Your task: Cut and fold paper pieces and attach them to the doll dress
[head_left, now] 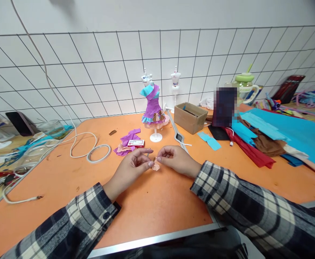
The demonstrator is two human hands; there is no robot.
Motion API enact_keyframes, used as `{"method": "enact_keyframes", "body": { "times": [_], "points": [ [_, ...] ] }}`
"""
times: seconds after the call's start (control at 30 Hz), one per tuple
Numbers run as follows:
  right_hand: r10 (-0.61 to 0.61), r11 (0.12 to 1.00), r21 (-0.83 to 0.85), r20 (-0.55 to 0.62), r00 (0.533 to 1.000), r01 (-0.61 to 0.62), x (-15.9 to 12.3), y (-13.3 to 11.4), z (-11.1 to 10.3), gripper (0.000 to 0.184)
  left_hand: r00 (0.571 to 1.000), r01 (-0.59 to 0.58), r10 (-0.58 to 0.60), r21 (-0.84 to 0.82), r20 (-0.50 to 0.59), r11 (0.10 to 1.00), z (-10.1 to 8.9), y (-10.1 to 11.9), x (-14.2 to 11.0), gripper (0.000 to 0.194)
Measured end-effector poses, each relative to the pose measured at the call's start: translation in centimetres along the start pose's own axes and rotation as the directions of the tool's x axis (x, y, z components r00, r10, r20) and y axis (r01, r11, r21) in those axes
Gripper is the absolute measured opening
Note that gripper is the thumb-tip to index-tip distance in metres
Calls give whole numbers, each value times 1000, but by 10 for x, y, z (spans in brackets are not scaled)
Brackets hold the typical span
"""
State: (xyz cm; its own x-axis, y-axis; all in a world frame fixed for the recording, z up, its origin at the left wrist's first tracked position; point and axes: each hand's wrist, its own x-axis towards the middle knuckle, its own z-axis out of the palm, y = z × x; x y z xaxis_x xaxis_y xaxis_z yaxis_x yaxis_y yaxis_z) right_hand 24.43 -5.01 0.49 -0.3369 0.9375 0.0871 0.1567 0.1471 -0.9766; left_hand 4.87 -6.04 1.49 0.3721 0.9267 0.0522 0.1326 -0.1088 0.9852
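A small crinkled piece of peach crepe paper, with a bit of brown at its top, is held between my two hands above the orange table. My left hand pinches its left side between thumb and fingers. On the opposite side, my right hand grips it with thumb and forefinger. Beyond them stands a mini dress form in a purple and blue ruffled paper dress with brown bows at the hem. Purple paper scraps and a small red and white box lie just behind my left hand.
A roll of white tape and a white cable lie to the left. Behind right are a cardboard box, an upright dark-screened device, blue paper and a pile of coloured paper strips.
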Motion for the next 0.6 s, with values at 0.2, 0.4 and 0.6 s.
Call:
{"method": "enact_keyframes", "body": {
  "times": [0.2, 0.4, 0.6],
  "points": [
    [-36, 999, 9, -30, 999, 37, 0, -1, 1, 15, 997, 67, -56, -193, 62, 979, 1, -3, -2, 50],
    [-33, 998, -63, -46, 998, 30, -1, 1, 3, 11, 994, 107, -104, -159, 29, 981, 2, -9, 1, 23],
    [-101, 974, -208, -65, 993, 86, -4, 0, -1, 22, 993, 114, -115, -26, -25, 993, 0, -3, 1, 24]
  ]
}}
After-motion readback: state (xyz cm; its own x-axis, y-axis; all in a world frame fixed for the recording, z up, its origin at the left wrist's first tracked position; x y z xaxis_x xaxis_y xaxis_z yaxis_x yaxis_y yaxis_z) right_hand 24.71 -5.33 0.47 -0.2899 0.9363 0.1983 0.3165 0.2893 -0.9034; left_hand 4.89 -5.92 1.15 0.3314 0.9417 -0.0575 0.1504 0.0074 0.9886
